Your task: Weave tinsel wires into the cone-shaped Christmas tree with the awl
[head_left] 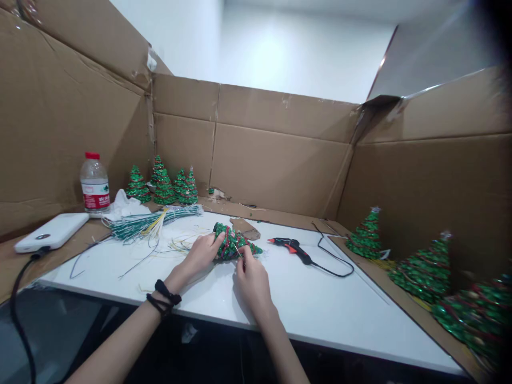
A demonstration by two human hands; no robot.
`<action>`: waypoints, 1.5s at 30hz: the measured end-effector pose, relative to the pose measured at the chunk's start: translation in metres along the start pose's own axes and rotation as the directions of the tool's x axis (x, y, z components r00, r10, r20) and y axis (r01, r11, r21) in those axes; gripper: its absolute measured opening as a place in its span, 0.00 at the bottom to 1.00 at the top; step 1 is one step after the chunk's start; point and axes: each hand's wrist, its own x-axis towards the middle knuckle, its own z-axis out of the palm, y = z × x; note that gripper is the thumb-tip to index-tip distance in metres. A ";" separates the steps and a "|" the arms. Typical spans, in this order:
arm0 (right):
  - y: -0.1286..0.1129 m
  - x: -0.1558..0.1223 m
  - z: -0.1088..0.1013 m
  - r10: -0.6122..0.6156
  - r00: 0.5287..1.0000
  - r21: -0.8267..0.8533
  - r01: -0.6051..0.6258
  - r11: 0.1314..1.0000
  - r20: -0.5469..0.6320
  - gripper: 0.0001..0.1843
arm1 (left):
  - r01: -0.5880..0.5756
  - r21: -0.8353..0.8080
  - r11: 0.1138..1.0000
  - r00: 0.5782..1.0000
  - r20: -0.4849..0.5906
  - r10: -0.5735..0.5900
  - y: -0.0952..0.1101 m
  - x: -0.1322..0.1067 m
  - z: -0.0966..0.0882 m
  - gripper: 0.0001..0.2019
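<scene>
A small green tinsel Christmas tree point(230, 242) with red trim lies on its side over the white board, its tip pointing right. My left hand point(205, 250) is closed around its wide base end. Against the tree's near side, my right hand point(252, 272) pinches a thin, pale wire-like strand point(238, 249) whose far end meets the branches. Just behind the tree lies a brown cardboard scrap point(246, 228). Right of my hands rests a black and orange glue gun point(291, 246), its nozzle towards the tree.
A bundle of green and white wires point(140, 224) lies at left, near a white power bank point(52, 232), a bottle point(95, 184) and crumpled tissue point(126, 205). Several green trees point(163, 186) stand at the back left, others point(424, 269) along the right. Cardboard walls point(280, 144) surround the white board point(320, 298).
</scene>
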 end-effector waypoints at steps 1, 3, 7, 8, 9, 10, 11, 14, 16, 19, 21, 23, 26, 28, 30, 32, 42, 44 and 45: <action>0.000 0.000 -0.001 0.028 1.000 -0.010 -0.028 1.000 -0.006 0.13 | -0.023 0.121 0.992 0.999 -0.038 0.027 0.003 -0.001 -0.004 0.22; 0.002 0.001 -0.003 0.070 0.997 -0.019 -0.070 0.997 -0.025 0.14 | -0.069 0.411 0.909 0.991 -0.078 0.111 0.008 -0.005 -0.014 0.23; 0.002 0.002 -0.007 0.088 0.994 -0.001 -0.089 0.996 -0.058 0.14 | -0.081 0.631 0.772 0.976 -0.105 0.188 0.016 -0.021 -0.037 0.23; 0.001 0.002 -0.007 0.082 0.994 0.012 -0.081 0.997 -0.066 0.14 | -0.094 0.647 0.757 0.971 -0.109 0.213 0.018 -0.027 -0.040 0.21; 0.001 0.003 -0.007 0.074 0.995 0.029 -0.072 0.997 -0.073 0.14 | -0.120 0.649 0.751 0.963 -0.109 0.247 0.020 -0.034 -0.042 0.18; 0.000 0.003 -0.007 0.068 0.995 0.048 -0.065 0.997 -0.078 0.13 | -0.134 0.650 0.748 0.956 -0.114 0.270 0.021 -0.042 -0.042 0.15; 0.000 0.002 -0.007 0.064 0.995 0.066 -0.059 0.996 -0.079 0.12 | -0.136 0.655 0.744 0.955 -0.113 0.274 0.023 -0.049 -0.040 0.13; 0.001 0.002 -0.005 0.063 0.996 0.075 -0.058 0.995 -0.059 0.07 | -0.091 0.680 0.728 0.990 -0.020 0.141 0.022 -0.067 -0.023 0.10; 0.004 0.002 -0.003 0.055 0.997 0.052 -0.052 0.997 -0.045 0.05 | -0.040 0.710 0.703 0.999 0.035 0.022 0.020 -0.073 -0.011 0.09; 0.007 0.002 -0.001 0.015 0.999 0.023 -0.014 1.000 -0.035 0.06 | 0.012 0.735 0.678 0.998 0.037 -0.058 0.016 -0.074 -0.001 0.10; 0.006 0.002 -0.001 -0.009 1.000 0.011 0.009 1.000 -0.026 0.06 | 0.012 0.743 0.669 0.996 0.053 -0.077 0.016 -0.072 0.000 0.12; 0.004 0.001 -0.002 -0.049 0.999 0.013 0.049 0.999 -0.004 0.07 | -0.014 0.745 0.667 0.993 0.087 -0.077 0.017 -0.072 -0.002 0.13; -0.001 -0.002 -0.003 -0.188 0.981 0.080 0.184 0.980 0.043 0.07 | -0.035 0.705 0.708 0.993 0.106 -0.056 0.020 -0.076 -0.003 0.12; -0.003 -0.003 -0.004 -0.275 0.960 0.139 0.266 0.954 0.052 0.08 | 0.001 0.623 0.782 0.994 0.085 -0.069 0.024 -0.080 -0.004 0.12; -0.003 -0.003 -0.005 -0.317 0.947 0.190 0.301 0.934 0.057 0.09 | 0.048 0.494 0.868 0.994 0.060 -0.090 0.030 -0.084 -0.006 0.11; -0.002 -0.002 -0.010 -0.339 0.937 0.286 0.303 0.909 0.082 0.11 | 0.076 0.365 0.928 0.994 0.041 -0.097 0.038 -0.088 -0.010 0.10; -0.020 -0.027 -0.079 -0.335 0.941 0.638 0.282 0.717 -0.040 0.21 | 0.032 -0.096 0.995 0.994 0.103 -0.022 0.103 -0.106 -0.022 0.15; -0.020 -0.033 -0.089 -0.327 0.941 0.603 0.312 0.734 -0.089 0.21 | 0.050 -0.185 0.981 0.993 0.113 -0.029 0.113 -0.104 -0.021 0.16; -0.020 -0.035 -0.092 -0.329 0.936 0.577 0.337 0.744 -0.123 0.21 | 0.058 -0.235 0.970 0.992 0.127 -0.028 0.117 -0.103 -0.019 0.16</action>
